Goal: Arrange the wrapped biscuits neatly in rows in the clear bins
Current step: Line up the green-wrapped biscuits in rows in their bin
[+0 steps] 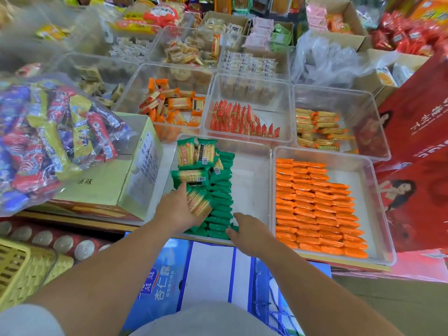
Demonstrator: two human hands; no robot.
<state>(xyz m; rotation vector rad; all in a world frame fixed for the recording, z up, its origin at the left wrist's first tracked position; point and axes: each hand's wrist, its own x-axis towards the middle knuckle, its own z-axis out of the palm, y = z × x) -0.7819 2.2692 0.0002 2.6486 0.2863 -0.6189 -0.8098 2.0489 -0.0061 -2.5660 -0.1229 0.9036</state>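
Green-wrapped biscuits [219, 190] stand on edge in a row down the left half of a clear bin [252, 151] in front of me. More green packs [194, 154] lie loose and flat at its far left corner. My left hand [177, 209] is in the bin, closed around a couple of green biscuit packs [200, 204] at the row's near end. My right hand [249, 232] rests at the bin's near edge, fingertips touching the nearest green packs, holding nothing. The bin's right half is bare.
To the right, a clear bin [378, 214] holds orange packs in neat rows. Behind stand bins with red packs [240, 120], loose orange packs [174, 105] and yellow packs [317, 129]. A cardboard box [109, 187] and a bag of sweets [48, 137] sit at left. Red cartons [417, 151] rise at right.
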